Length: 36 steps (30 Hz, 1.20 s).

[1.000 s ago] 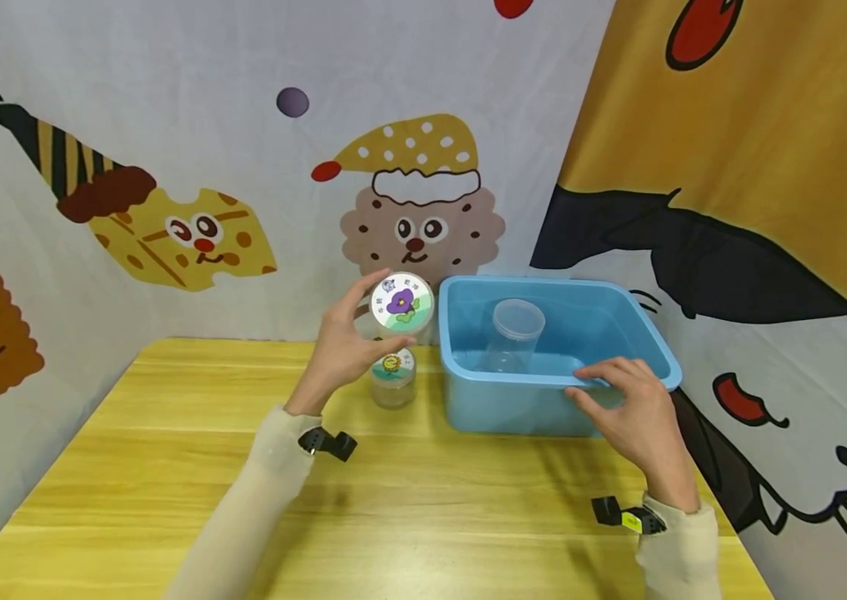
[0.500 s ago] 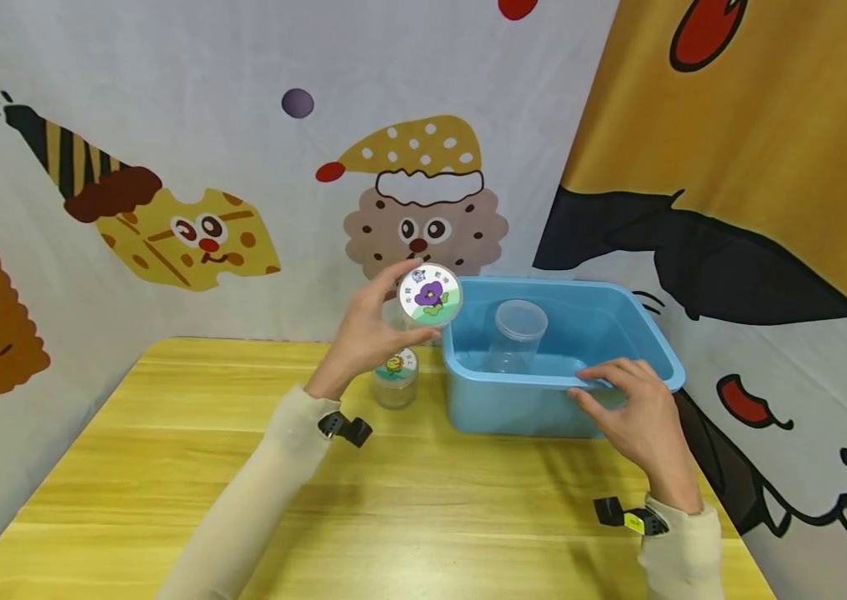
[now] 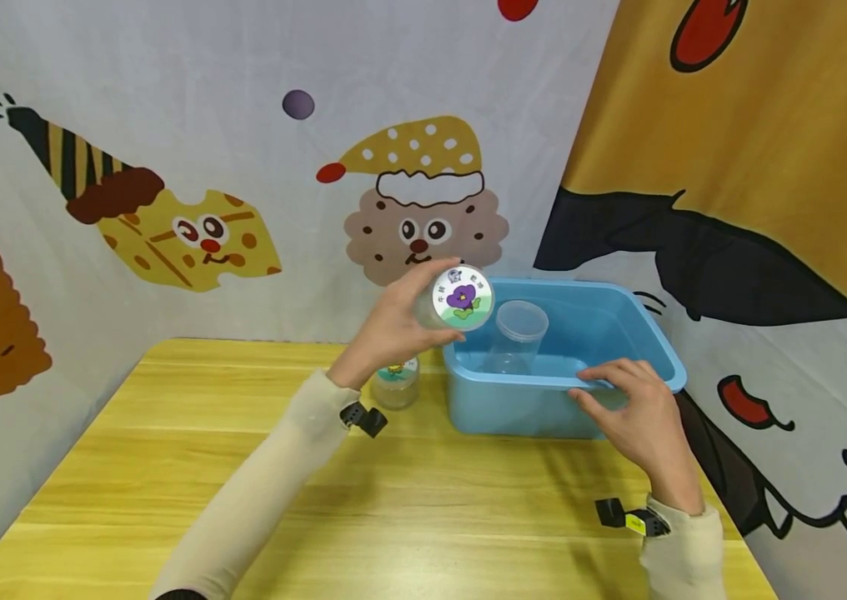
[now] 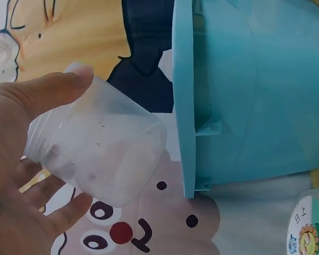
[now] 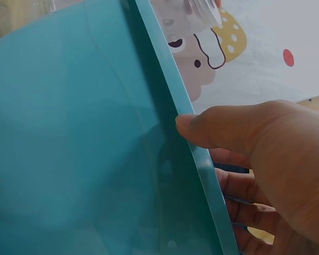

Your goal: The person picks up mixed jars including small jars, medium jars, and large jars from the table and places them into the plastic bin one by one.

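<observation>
My left hand holds a clear plastic jar between thumb and fingers, its lid with the purple flower facing up toward me. The jar is in the air over the left rim of a blue plastic tub. In the left wrist view the jar looks see-through, with no contents visible. My right hand grips the tub's front rim, thumb outside and fingers inside. The right wrist view shows the thumb against the rim. Inside the tub stands another clear jar.
A jar with a sunflower lid stands on the wooden table, left of the tub and partly hidden by my left hand. Behind the table hangs a cloth printed with cartoon food faces.
My left hand has carried the purple-flower jar rightward, from above the sunflower-lid jar to the tub's left rim. The right hand stays at the front rim.
</observation>
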Motion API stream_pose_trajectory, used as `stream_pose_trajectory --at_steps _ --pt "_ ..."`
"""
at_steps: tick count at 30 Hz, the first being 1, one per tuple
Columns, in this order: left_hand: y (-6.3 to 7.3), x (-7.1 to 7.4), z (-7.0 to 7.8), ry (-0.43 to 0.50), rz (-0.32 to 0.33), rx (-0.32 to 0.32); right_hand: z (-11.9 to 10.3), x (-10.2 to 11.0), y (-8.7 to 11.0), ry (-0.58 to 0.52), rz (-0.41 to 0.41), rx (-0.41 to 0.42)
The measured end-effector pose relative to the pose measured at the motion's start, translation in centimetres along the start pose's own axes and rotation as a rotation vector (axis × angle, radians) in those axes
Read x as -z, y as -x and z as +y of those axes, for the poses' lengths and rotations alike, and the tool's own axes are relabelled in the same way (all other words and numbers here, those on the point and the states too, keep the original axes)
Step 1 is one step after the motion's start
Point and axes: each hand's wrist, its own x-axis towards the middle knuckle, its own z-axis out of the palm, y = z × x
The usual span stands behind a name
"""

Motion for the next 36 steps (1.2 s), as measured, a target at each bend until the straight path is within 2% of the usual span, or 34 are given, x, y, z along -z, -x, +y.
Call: stream_pose_trajectory --at_steps 7,11,21,26,36 --pt "-0.4 -0.5 0.3 -0.072 -0.091 -0.053 0.0 -0.1 0.1 0.000 0.001 -0.007" --pt "-0.4 -0.7 0.3 -0.089 -0.111 -0.070 0.0 -0.1 0.1 -0.001 0.003 -0.003" --pt "-0.3 -0.4 0.2 -0.098 -0.174 -0.068 0.0 -0.1 0.1 0.004 -0.005 -0.009" --pt "-0.1 -0.1 -0.2 -0.105 -0.178 -0.058 0.0 -0.1 0.0 0.004 -0.001 0.001" --pt "0.8 0.6 -1.3 -0.138 -0.141 0.041 -0.1 -0.1 0.0 0.002 0.003 0.002"
